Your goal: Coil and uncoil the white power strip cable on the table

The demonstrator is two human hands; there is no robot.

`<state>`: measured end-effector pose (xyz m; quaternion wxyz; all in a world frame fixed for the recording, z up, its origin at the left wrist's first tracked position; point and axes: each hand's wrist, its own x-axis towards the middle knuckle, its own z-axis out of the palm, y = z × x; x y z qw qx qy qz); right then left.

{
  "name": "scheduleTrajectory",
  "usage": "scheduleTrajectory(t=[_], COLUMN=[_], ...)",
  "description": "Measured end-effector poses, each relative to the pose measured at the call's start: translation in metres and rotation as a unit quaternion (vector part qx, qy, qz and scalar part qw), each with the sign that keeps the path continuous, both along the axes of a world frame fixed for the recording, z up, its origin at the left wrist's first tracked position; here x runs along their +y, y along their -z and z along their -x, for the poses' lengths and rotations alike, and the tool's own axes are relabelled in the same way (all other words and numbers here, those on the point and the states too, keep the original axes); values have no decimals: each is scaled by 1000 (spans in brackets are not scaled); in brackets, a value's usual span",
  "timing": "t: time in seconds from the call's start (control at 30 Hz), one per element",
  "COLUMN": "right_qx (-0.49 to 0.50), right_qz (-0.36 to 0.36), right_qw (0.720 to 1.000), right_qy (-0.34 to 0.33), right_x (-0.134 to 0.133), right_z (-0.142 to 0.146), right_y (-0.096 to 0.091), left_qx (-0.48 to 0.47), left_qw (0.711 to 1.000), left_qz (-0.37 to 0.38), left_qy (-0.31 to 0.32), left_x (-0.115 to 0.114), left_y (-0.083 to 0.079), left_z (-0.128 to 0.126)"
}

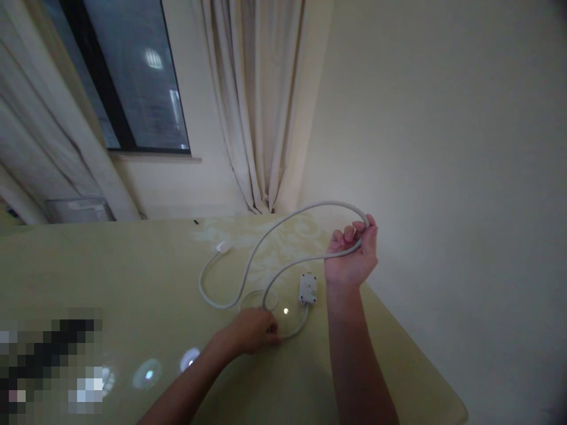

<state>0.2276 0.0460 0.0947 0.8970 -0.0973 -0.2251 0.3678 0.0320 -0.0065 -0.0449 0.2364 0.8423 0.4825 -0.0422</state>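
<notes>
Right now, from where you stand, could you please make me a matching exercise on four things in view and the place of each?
1. left hand
2. right hand
3. white box
4. white plug

A. on the table, between the hands from left to right
B. raised, at the bend of the cord
C. at the cord's far-left end
D. low, closed on the cord

Pairs: 1-D, 2-B, 3-A, 4-C

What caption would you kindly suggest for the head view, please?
Right hand holds up a loop of cord while left hand grips it lower down, the block lying on the table.
</notes>
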Motion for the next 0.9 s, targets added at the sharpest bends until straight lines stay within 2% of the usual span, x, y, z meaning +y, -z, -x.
scheduleTrajectory(t=[0.17, 0.33, 0.4, 0.5, 0.6, 0.67, 0.73, 0.83, 0.9], right_qx=[-40, -91, -107, -142, -179, -210, -240, -255, -253], right_qz=[-8, -59, -75, -103, -133, -136, -120, -68, -26], right_qw=[999, 994, 991, 985, 974, 967, 963, 965, 967], right_qy=[18, 9, 6, -12, -45, -54, -38, 7, 14], right_x=[-10, -21, -25, -32, -39, -41, -39, -27, -18], right_z=[-5, -8, -8, -6, 0, 5, 10, 16, 19], right_y=[-10, -18, -19, -20, -20, -20, -17, -10, -4], left_qx=[-35, -61, -79, -124, -189, -250, -294, -282, -306], left_qw=[990, 971, 966, 963, 961, 954, 943, 942, 928], left_qz=[-104, -142, -149, -149, -132, -123, -140, -183, -207], left_qy=[-89, -181, -196, -186, -153, -113, -66, -20, 53], left_x=[23, 38, 39, 34, 21, 5, -19, -66, -96], left_y=[11, 27, 30, 27, 14, -1, -21, -54, -73], left_z=[12, 23, 24, 17, 4, -3, -6, 0, 9])
